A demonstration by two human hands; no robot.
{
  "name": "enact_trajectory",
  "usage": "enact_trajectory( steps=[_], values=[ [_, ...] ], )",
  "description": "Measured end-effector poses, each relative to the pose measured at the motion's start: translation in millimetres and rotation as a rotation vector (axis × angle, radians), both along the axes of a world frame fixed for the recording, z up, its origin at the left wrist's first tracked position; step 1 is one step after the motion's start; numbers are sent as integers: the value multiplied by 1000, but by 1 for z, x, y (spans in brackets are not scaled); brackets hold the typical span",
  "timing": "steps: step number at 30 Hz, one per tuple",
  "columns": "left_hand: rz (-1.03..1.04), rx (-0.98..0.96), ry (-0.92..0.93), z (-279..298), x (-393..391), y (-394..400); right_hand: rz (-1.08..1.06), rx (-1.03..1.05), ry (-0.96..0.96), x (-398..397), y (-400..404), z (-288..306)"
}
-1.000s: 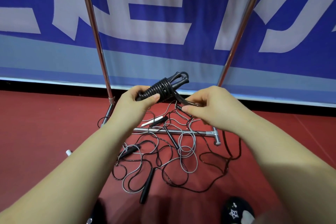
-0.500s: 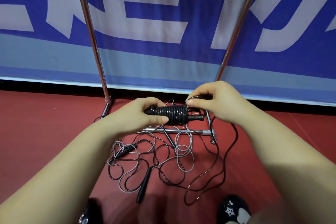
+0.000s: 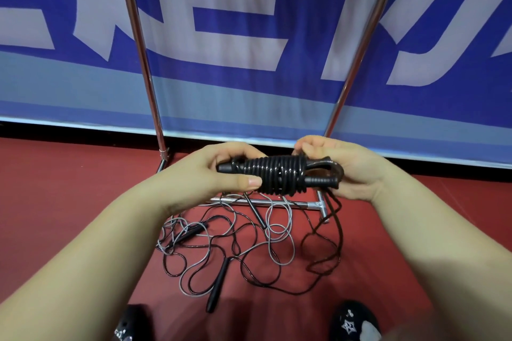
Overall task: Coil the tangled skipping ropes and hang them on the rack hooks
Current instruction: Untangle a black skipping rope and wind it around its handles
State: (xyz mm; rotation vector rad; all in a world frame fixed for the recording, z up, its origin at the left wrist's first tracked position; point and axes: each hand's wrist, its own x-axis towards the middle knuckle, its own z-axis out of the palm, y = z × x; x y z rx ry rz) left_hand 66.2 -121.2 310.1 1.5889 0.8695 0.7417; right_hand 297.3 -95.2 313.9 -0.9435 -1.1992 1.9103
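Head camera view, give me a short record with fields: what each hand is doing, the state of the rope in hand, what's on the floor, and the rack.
left hand: left hand grips the handle end of the coiled black rope
right hand: right hand holds the bundle's other end, fingers curled over the loop
rope in hand: wound tightly round its handles, a loose tail hanging to the floor
floor: tangled ropes, black and grey, with black handles, lying on the red floor
rack: two metal uprights and a base bar; no hooks in view
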Motion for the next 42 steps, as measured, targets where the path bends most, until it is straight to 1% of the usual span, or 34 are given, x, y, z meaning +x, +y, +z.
enact_trajectory(
  steps=[3,6,9,12,17,19,21,23,26,29,31,33,38,42],
  values=[
    [28,5,-102,1,2,-2,-64,-41,128,-12,-1,3],
    [112,-28,-190,1,1,-1,-225,-108,195,-28,0,5],
    [217,-21,-194,4,-1,0,-357,-90,269,-46,0,3],
    [309,10,-171,7,-4,0,-453,-57,230,-60,-1,5],
    [409,89,-130,11,-16,0,-510,8,136,-78,-6,3],
    [442,110,-113,13,-22,0,-535,46,71,-85,-8,4],
    [498,147,-85,14,-29,1,-527,117,-70,-93,-11,6],
    [544,201,-25,15,-35,0,-480,171,-228,-100,-15,8],
    [587,274,37,18,-43,-4,-434,217,-376,-108,-21,12],
    [727,316,59,20,-55,-1,-367,317,-527,-115,-32,10],
    [787,298,79,20,-63,4,-332,368,-578,-117,-37,3],
    [777,289,130,17,-65,7,-329,421,-607,-116,-39,-4],
    [766,297,258,13,-69,11,-298,704,-782,-110,-36,-10],
    [753,281,346,8,-66,11,-319,857,-876,-92,-33,-21]
  ],
)
